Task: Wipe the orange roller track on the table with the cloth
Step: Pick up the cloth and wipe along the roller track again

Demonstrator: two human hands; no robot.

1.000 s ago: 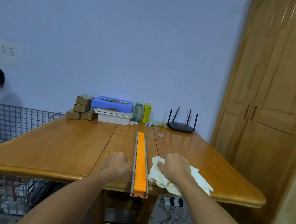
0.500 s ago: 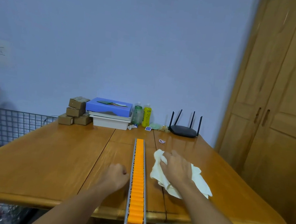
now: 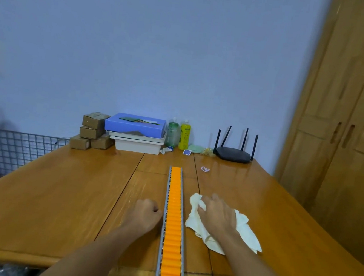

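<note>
1. Since the earlier frame the right hand [image 3: 217, 215] and the cloth [image 3: 243, 232] under it have slid a little farther up the table [image 3: 58, 192]; the left hand [image 3: 144, 216] has hardly shifted.
2. At the left edge stands a wire basket [image 3: 6, 151].
3. In the upper middle, against the wall, sit small cardboard boxes [image 3: 92, 130], a blue box [image 3: 136, 124] on white trays, and two bottles [image 3: 179, 134].
4. The left hand, lower centre, is curled into a loose fist, touching the left rail of the track.
5. The orange roller track [image 3: 172, 226] runs down the centre, from mid-table past the near edge.
6. Just right of the track, the right hand presses flat on the crumpled cloth, fingers bent over its far fold.
7. A black router [image 3: 233, 154] stands upper right.
</note>
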